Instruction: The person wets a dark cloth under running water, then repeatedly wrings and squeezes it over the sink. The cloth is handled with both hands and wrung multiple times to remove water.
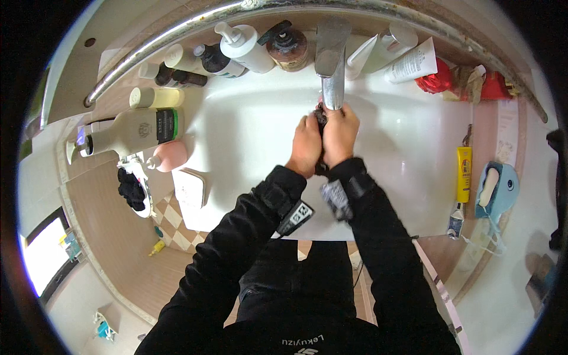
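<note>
Below the spout of a chrome faucet [333,86], my two hands are close together over a white washbasin [253,128]. A dark, wet-looking cloth item [320,116], perhaps a sock, is bunched between them. My left hand [306,144] grips it from the left side. From the right, my right hand [341,135] closes on the same item, its fingertips partly hidden by the spout. A dark end of the item shows beneath my wrists. Whether water is running cannot be made out clearly.
Pump bottles [248,46] and tubes [410,62] line the basin's back ledge. At left lie a large pump bottle [128,133], a pink bottle [171,156] and a white box [190,188]. A yellow tube [463,173] and a blue whale-shaped soap holder [501,186] are at right. A metal rail [177,42] arches behind.
</note>
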Demonstrator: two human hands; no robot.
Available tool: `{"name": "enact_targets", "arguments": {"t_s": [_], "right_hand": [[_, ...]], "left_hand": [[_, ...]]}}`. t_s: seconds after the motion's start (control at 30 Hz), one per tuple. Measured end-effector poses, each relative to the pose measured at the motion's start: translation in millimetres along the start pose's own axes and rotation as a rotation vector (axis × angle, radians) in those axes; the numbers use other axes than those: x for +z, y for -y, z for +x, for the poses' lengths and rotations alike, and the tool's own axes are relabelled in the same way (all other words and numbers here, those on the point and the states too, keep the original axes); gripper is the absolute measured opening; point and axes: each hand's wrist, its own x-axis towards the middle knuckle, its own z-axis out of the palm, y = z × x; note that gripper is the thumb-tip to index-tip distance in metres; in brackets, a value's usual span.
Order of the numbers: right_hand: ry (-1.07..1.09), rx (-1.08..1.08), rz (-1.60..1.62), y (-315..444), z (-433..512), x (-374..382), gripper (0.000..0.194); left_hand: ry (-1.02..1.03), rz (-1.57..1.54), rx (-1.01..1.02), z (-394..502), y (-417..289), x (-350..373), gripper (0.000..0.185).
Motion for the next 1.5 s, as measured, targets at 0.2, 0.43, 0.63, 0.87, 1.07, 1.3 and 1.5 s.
{"name": "enact_targets", "arguments": {"t_s": [0.2, 0.43, 0.63, 0.87, 1.07, 1.3, 1.5], "right_hand": [[0.242, 0.056, 0.127, -2.5, -22.3, -15.6, 0.034], [0.045, -0.104, -0.261, -5.2, 1.4, -7.0, 0.024], [0.301, -0.058, 0.059, -1.0, -24.0, -20.7, 0.031], [0.037, -0.037, 0.050, -1.6, 7.6, -7.9, 0.021], [0.440, -0.240, -0.075, -4.6, -16.1, -21.6, 0.038], [0.082, 0.125, 0.254, 1.6, 8.6, -8.6, 0.020], [0.453, -0.346, -0.326, -3.2, -22.9, -12.0, 0.030]], "left_hand": [[0.083, -0.268, -0.256, -7.2, -12.2, -22.3, 0.042], [0.194, -0.243, -0.393, -17.7, -14.0, -3.8, 0.040], [0.213, -0.379, -0.240, 12.6, -19.3, -27.1, 0.038], [0.127, -0.153, -0.285, -10.8, -12.6, 1.1, 0.044], [0.215, -0.226, -0.174, 8.2, -27.6, -26.7, 0.039], [0.186, -0.139, -0.331, -9.3, -17.3, -8.0, 0.044], [0.209, -0.506, -0.231, 14.1, -9.2, -23.6, 0.038]]}}
